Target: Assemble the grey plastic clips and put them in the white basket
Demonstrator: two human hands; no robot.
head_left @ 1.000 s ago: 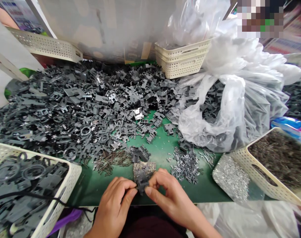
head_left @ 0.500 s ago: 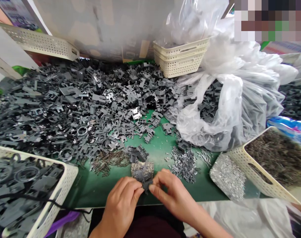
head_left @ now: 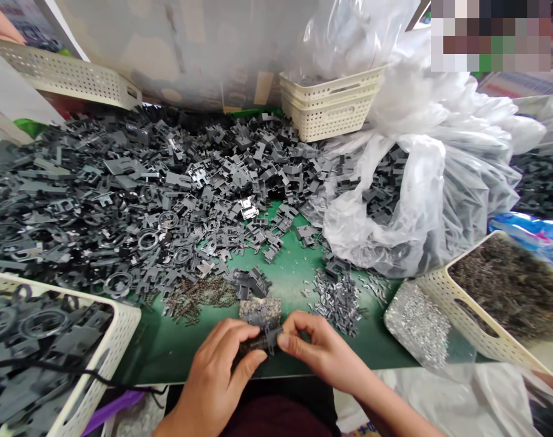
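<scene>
Right, both hands are together at the near edge of the desk, with the left hand (head_left: pixel 212 373) and the right hand (head_left: pixel 324 352) clamped on one dark plastic part (head_left: pixel 269 338), held up between them! Left fingers wrap it from one side, while the right thumb and forefinger pinch it from the other. Its exact shape is hard to call behind those fingers. Just beyond sits a speckled grey block (head_left: pixel 260 311), and I can't tell what it's made of. Close by on the green desk (head_left: pixel 298 267), there's a small heap of black plastic pieces (head_left: pixel 251 283), with a scatter of tiny dark springs (head_left: pixel 198 298) to the left and a mound of small metal clips (head_left: pixel 337 301) to the right. Moving out, a huge spread of grey plastic parts (head_left: pixel 167 182) covers the far side of the desk, with flat ring-shaped pieces (head_left: pixel 149 240) mixed in and one shiny metal piece (head_left: pixel 247 209) catching the light. On the right, a clear plastic bag (head_left: pixel 376 237) slumps open with more dark parts inside. Down in the right corner, a tray of silvery bits (head_left: pixel 417 325) lies against a cream basket (head_left: pixel 440 303) full of dark little pieces, and another cream basket (head_left: pixel 121 321) on the left is packed with black parts, a black cable (head_left: pixel 53 365) running across it. At the back, stacked cream baskets (head_left: pixel 331 112) stand against a big pale board (head_left: pixel 167 54)
</scene>
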